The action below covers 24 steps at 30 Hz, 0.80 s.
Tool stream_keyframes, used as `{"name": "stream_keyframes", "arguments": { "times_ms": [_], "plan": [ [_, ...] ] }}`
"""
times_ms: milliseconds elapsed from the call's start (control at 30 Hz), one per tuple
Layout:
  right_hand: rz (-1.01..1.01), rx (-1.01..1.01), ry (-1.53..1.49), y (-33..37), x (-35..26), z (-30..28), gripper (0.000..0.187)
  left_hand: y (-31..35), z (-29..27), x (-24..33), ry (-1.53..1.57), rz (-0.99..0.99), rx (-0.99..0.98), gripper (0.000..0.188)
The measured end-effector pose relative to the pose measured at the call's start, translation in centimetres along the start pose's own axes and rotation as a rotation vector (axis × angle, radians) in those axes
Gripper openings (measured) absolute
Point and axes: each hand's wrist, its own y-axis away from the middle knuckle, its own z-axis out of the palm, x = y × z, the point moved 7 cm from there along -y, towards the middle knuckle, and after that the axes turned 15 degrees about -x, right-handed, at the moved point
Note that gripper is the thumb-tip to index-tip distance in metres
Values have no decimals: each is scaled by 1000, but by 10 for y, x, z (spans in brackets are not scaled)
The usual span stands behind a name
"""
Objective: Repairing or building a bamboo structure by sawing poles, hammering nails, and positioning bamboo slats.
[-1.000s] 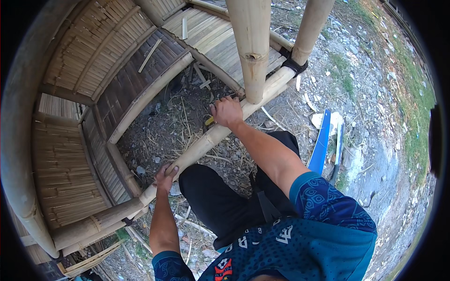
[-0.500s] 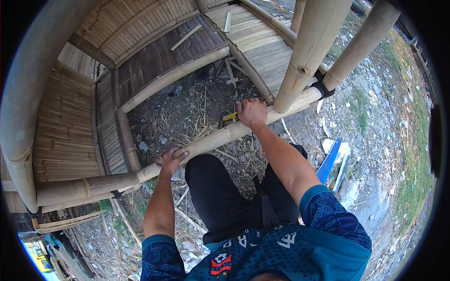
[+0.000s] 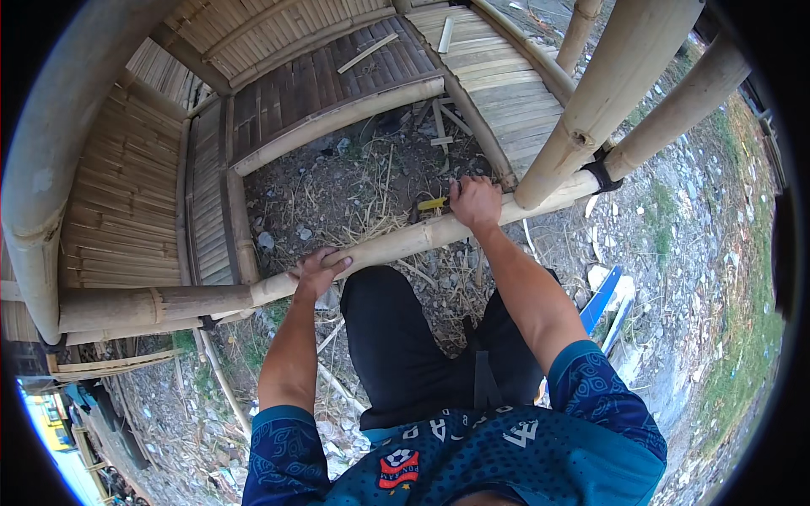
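A thick pale bamboo pole (image 3: pixel 403 243) runs across in front of me, rising toward the right. My left hand (image 3: pixel 317 271) is closed over it on the left, thumb along its top. Farther right, my right hand (image 3: pixel 475 202) curls over the same pole near the foot of a bamboo post (image 3: pixel 582 126). A yellow-handled tool (image 3: pixel 433 203) with a dark end shows just left of my right fingers. Whether those fingers touch it, I cannot tell.
Bamboo-slat seats (image 3: pixel 329 76) and a slatted back (image 3: pixel 118 202) surround a patch of soil and straw (image 3: pixel 337 194). Thin loose strips (image 3: pixel 368 53) lie on the slats. A blue long flat object (image 3: pixel 601 299) lies on the stony ground at right. My knees are against the pole's near side.
The whole scene has shifted slightly rightward in view as my head moved. Both hands keep their places on the bamboo pole.
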Motion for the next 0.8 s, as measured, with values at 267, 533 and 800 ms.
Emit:
{"name": "stream_keyframes", "arguments": {
  "times_ms": [267,533,800],
  "plan": [
    [-31,14,-11,-5,-7,1,38,-3,-4,-11,48,9,-38,70],
    [-24,10,-8,-1,-3,3,38,0,-1,-8,-7,6,-23,73],
    [-40,22,23,0,-27,20,40,-14,-14,-99,310,305,-31,67]
  ]
}}
